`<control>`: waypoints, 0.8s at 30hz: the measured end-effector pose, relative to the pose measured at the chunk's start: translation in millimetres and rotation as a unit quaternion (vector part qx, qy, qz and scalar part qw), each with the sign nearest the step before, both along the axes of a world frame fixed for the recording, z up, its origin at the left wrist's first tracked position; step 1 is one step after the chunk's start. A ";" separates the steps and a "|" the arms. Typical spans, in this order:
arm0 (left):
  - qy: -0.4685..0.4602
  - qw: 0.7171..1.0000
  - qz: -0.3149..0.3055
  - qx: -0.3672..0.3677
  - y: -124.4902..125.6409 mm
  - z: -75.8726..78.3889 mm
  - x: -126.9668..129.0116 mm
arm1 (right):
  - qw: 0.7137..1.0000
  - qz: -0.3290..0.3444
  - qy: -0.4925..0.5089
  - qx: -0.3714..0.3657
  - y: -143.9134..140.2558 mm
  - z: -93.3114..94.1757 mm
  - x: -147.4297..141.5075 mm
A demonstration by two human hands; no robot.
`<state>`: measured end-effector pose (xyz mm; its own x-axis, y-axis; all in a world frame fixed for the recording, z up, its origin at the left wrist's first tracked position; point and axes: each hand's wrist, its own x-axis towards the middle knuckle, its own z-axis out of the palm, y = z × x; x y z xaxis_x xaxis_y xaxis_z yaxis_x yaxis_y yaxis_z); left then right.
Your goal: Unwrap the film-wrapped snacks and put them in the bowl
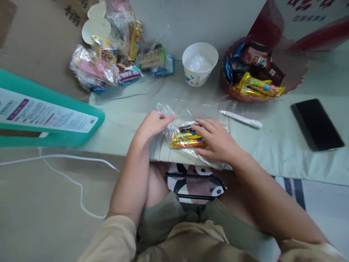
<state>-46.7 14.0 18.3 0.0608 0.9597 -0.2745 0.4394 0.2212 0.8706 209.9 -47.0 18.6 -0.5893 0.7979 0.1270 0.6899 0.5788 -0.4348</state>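
Left hand point(151, 125) pinches the crinkled mouth of a clear plastic bag point(174, 125) at the table's near edge. Right hand point(218, 140), fingers spread flat, presses glossy gold-and-orange snack bars point(188, 140) inside. A white paper cup point(200, 63) stands behind.

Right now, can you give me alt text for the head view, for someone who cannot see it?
The left hand pinches the edge of a clear plastic bag while the right hand presses on yellow snack packets inside it, at the near edge of a pale table. Behind sit a white paper cup, bagged snacks, a red basket of sweets, a white pen-like tool and a dark phone.
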 end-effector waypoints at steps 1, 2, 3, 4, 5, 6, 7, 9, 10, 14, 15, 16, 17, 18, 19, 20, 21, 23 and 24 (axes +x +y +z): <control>-0.016 0.999 -0.044 -0.006 -5.5 3.8 1.0 | 1.000 0.009 -0.019 -0.011 1.5 -1.7 -2.8; -0.049 0.996 -0.074 -0.009 -10.5 7.8 3.1 | 0.999 0.013 -0.031 -0.017 2.3 -2.7 -5.5; -0.099 0.991 -0.086 -0.013 -14.7 11.5 6.2 | 0.999 0.012 -0.038 -0.018 2.5 -3.1 -8.1; -0.159 0.984 -0.083 -0.021 -17.9 14.6 10.0 | 0.999 0.007 -0.040 -0.015 2.5 -3.1 -10.5; -0.224 0.972 -0.068 -0.035 -19.9 16.8 14.3 | 0.999 -0.002 -0.041 -0.012 2.3 -2.7 -12.5; -0.285 0.956 -0.050 -0.056 -20.6 18.0 18.4 | 0.999 -0.011 -0.042 -0.012 2.2 -2.3 -14.2; -0.334 0.939 -0.032 -0.081 -20.1 18.3 22.1 | 0.999 -0.020 -0.043 -0.015 2.1 -1.9 -15.4; -0.387 0.913 0.006 -0.128 -15.9 16.8 26.5 | 0.998 -0.038 -0.039 -0.025 2.5 -1.9 -15.9; -0.395 0.907 0.028 -0.144 -12.6 15.7 27.0 | 0.998 -0.046 -0.034 -0.030 2.9 -2.4 -15.0; -0.399 0.893 0.107 -0.178 1.7 14.3 21.8 | 0.997 -0.059 0.025 -0.037 4.9 -7.0 -6.2; -0.404 0.887 0.129 -0.184 4.5 15.0 20.3 | 0.996 -0.064 0.048 -0.035 5.6 -8.1 -3.4; -0.410 0.879 0.154 -0.189 6.9 16.0 19.2 | 0.994 -0.072 0.073 -0.034 6.3 -9.0 -0.8; -0.415 0.871 0.181 -0.193 8.9 17.0 18.6 | 0.991 -0.082 0.097 -0.035 7.1 -9.7 1.5; -0.420 0.861 0.208 -0.195 10.5 18.1 18.7 | 0.987 -0.095 0.120 -0.039 7.9 -10.1 3.6; -0.425 0.852 0.236 -0.194 11.9 19.1 19.2 | 0.983 -0.111 0.140 -0.046 8.4 -10.2 5.5; -0.429 0.842 0.263 -0.192 13.1 20.1 20.0 | 0.977 -0.130 0.161 -0.053 8.7 -10.1 7.3; -0.434 0.833 0.288 -0.187 14.1 21.0 21.1 | 0.970 -0.152 0.181 -0.060 8.6 -9.6 9.1; -0.444 0.817 0.323 -0.175 15.8 23.0 23.5 | 0.950 -0.205 0.226 -0.062 7.8 -6.8 14.0; -0.448 0.813 0.329 -0.174 16.3 24.1 24.7 | 0.938 -0.235 0.248 -0.056 7.8 -3.8 17.6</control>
<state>-22.1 30.3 42.4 -0.1092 0.7396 -0.6642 -0.6486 0.4533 0.6114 227.5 -39.2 14.8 -0.0595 0.9795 0.1923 0.5541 0.1926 -0.8099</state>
